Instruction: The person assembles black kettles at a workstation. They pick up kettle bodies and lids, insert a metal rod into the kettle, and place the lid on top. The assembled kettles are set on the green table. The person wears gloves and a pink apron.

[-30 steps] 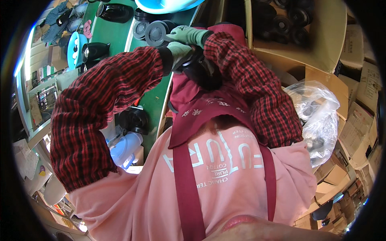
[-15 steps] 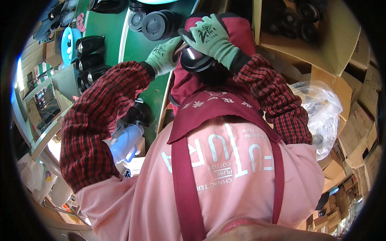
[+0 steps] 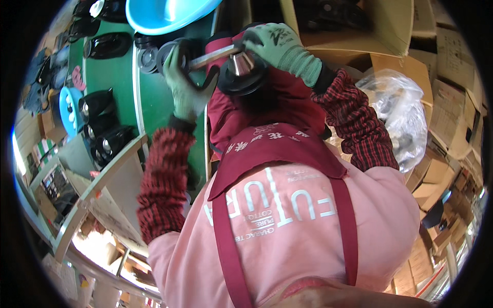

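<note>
My right hand (image 3: 277, 46), in a green glove, is closed at the upper end of a metal-and-black part, where a flat metal bar (image 3: 213, 57) meets a silver cone (image 3: 241, 64). Below the cone spreads a round black base (image 3: 242, 82), over my apron-covered lap. My left hand (image 3: 182, 84), gloved too and slightly blurred, is off to the left with thumb and fingers apart. Its fingertips reach a round black disc (image 3: 167, 55) on the green table; whether they touch it I cannot tell.
Glossy black housings (image 3: 105, 126) stand along the left of the green table (image 3: 118, 77). A blue basin (image 3: 172, 15) lies at the far edge. An open cardboard box (image 3: 354, 41) with black parts and a clear plastic bag (image 3: 398, 113) are on the right.
My left hand has come away from the part and moved left toward the black disc. My right hand stays on the part, whose bar and cone now show. The view has shifted.
</note>
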Demonstrator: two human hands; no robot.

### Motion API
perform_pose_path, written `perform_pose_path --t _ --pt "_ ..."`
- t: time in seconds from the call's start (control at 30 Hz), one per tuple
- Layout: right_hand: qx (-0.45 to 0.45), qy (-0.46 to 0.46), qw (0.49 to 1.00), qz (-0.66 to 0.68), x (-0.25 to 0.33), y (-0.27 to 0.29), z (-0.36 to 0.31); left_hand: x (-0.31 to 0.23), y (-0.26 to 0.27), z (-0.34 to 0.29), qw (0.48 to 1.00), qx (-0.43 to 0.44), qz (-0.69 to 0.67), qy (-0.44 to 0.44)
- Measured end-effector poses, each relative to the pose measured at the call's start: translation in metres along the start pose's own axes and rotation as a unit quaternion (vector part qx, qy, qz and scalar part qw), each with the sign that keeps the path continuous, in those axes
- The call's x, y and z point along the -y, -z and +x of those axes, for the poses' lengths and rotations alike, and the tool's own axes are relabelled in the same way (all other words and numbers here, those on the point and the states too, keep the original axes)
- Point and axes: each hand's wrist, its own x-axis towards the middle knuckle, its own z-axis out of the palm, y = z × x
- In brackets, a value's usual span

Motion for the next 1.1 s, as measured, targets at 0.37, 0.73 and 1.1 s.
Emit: perform_pose_path --t 0.37,0.73,1.1 --pt "0.096 -0.050 0.793 0.600 0.059 -0.006 0.011 -0.063 0.049 -0.137 0.995 0.042 -0.084 -0.032" --pt "0.120 -0.013 0.902 0.416 0.182 -0.279 0.039 0.082 0.161 -0.356 0.803 -0.236 -0.357 0.415" --pt "0.037 0.130 0.990 0.048 0.225 -0.199 0.037 0.152 0.093 -0.272 0.625 -0.222 -0.615 0.426"
